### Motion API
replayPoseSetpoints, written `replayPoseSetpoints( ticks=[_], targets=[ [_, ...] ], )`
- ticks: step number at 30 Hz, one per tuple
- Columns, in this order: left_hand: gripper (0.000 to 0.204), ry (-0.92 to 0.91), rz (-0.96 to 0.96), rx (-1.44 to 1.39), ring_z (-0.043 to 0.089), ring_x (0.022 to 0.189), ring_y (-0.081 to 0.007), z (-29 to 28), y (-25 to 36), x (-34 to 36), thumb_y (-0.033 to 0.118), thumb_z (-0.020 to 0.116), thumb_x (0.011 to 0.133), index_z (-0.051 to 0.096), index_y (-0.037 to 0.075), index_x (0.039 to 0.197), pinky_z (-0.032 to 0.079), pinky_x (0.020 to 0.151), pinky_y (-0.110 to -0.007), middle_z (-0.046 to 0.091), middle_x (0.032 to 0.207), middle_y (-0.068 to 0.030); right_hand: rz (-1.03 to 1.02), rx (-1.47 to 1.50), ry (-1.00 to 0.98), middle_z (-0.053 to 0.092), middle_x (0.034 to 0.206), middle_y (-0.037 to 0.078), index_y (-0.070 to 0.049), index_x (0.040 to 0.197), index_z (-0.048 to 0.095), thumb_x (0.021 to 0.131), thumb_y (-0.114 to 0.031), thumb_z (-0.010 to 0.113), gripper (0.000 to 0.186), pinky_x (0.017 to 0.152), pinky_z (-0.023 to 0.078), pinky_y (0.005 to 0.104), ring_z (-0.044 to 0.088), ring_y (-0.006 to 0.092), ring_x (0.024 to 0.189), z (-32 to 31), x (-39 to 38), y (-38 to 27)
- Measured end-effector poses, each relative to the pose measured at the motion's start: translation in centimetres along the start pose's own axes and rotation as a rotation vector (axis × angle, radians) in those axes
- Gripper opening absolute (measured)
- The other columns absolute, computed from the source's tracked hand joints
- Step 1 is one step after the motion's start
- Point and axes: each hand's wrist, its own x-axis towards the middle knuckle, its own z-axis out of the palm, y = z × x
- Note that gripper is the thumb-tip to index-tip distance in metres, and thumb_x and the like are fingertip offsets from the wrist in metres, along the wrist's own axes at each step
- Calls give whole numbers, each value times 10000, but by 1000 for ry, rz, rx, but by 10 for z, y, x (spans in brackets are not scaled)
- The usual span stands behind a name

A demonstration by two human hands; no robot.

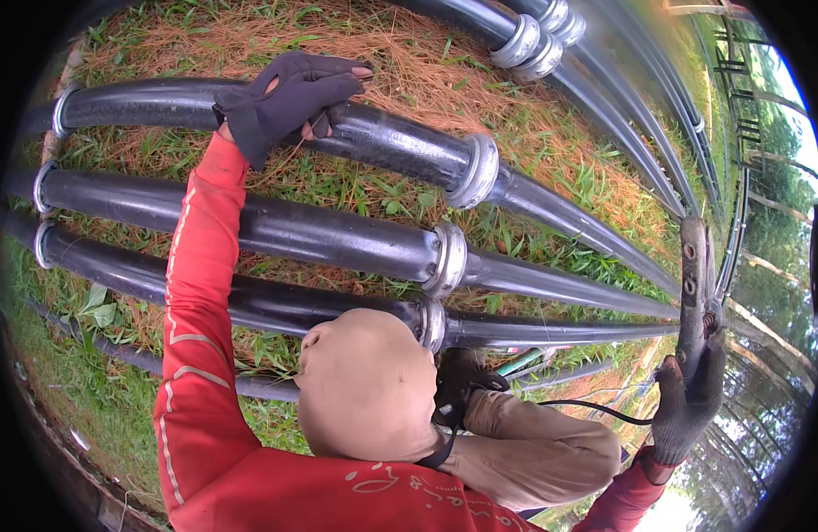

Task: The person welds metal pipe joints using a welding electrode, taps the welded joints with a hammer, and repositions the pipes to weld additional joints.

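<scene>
Obs., remote: I'm seeing the pipe (400, 146) lying over grass (387, 199), fwd of the body, furthest of the near three, long axis running L–R. L hand (294, 97) is nearer, lying across it, foremost fingers pointing R; can't tell if it's gripping. R hand (690, 408) is sitting well apart, far R, clamped on a worn metal tool (691, 297). Pipe's looking black, glossy, w/ silvery collar (474, 173).
</scene>
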Motion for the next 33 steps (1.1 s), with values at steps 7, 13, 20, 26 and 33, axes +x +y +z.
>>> replayPoseSetpoints(
  ticks=[7,13,20,26,33],
  targets=[
    [470,-105,80,-38,637,558,-54,-16,-24,14,303,735,1064,748,34,1449,500,503,-218,744,796,-21,-140,-168,-231,639,1552,262,114,1620,494,915,88,754,752,1027,580,371,707,241,1201,45,11,-64],
    [471,-139,48,18,615,534,-48,-25,-25,11,312,722,1067,748,41,1452,499,498,-232,730,777,-12,-210,-300,-297,742,1400,273,121,1551,563,962,-75,831,676,1068,552,397,734,281,1222,73,21,-100],
    [468,-142,46,0,617,537,-50,-29,-31,10,329,706,1079,746,64,1463,500,498,-221,714,765,-12,-251,-374,-401,694,1525,219,109,1616,509,1031,-46,759,654,1075,557,373,679,211,1275,92,29,-123],
    [466,-181,69,-38,654,526,-83,-27,-30,11,314,696,1084,737,53,1468,519,480,-239,730,759,-61,-405,-423,-421,718,1484,202,85,1638,497,1023,-13,729,665,1043,566,344,687,184,1229,100,43,-125],
    [495,-236,64,-65,677,523,-105,-19,-36,16,336,706,1075,733,33,1465,528,477,-245,734,728,-73,-247,-449,-487,712,1481,211,87,1641,490,1031,-22,725,663,1012,580,342,696,176,1169,106,44,-140]
  ],
)
